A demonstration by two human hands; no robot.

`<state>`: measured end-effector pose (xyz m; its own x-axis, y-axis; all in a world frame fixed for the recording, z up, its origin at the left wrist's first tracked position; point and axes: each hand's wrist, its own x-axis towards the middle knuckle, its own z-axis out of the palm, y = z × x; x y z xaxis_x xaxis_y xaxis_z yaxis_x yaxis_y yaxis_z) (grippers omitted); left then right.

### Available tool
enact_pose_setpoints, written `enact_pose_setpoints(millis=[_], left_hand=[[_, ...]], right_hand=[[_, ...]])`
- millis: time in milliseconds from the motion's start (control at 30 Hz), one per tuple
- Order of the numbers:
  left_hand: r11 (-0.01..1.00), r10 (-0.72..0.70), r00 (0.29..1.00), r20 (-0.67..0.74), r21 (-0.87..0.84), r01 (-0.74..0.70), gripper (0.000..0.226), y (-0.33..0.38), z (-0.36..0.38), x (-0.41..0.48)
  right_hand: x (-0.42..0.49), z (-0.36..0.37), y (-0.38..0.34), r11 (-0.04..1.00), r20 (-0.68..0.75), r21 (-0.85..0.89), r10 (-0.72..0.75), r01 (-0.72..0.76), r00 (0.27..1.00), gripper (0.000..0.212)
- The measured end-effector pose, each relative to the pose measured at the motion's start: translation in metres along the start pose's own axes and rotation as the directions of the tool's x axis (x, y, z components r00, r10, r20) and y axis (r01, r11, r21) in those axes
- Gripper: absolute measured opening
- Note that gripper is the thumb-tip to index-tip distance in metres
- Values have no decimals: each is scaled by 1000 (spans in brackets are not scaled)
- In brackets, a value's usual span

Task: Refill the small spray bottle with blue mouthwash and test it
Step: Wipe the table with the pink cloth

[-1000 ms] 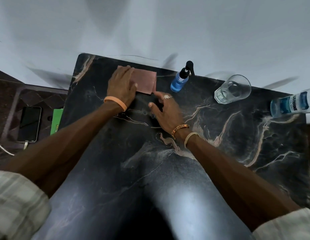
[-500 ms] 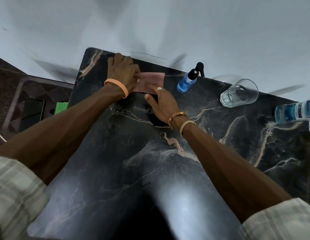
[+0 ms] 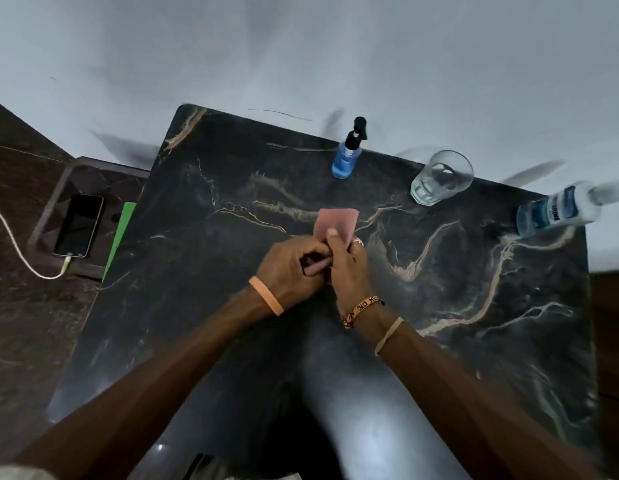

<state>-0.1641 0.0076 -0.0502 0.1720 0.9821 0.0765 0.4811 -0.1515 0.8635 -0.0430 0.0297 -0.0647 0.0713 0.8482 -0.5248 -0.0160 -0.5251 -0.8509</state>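
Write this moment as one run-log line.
left hand: grips cloth | right hand: pinches cloth | spray bottle: upright, blue inside | glass, mouthwash bottle: untouched

Spray bottle (image 3: 348,157) upright, blue-filled; mouthwash bottle (image 3: 557,211) far right

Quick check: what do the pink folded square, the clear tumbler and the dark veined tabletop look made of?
Pink folded square: probably cloth or soft paper, matte, near end curled. Clear tumbler: likely glass, transparent with a thick base and bright glints. Dark veined tabletop: polished marble or marble-look laminate, glossy reflections over tan veins.
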Motion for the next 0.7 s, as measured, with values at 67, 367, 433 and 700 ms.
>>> enact_pose_setpoints(millis=[67, 367, 433, 700], left_hand=[[998, -15, 999, 29, -66, 17, 34, 14, 23, -14], [998, -19, 954, 299, 58, 2, 66, 65, 120, -74], [975, -87, 957, 278, 222, 24, 79, 62, 137, -85], [784, -358, 894, 267, 606, 133, 85, 45, 161, -97]], right_hand=[[-7, -22, 6, 1000, -51, -8, 22, -23, 998, 27], [-59, -140, 28, 756, -51, -598, -368, 266, 929, 24], [-67, -162, 33, 560, 61, -706, -561, 433, 825, 39], [-66, -198, 98, -125, 507, -862, -205, 491, 837, 58]])
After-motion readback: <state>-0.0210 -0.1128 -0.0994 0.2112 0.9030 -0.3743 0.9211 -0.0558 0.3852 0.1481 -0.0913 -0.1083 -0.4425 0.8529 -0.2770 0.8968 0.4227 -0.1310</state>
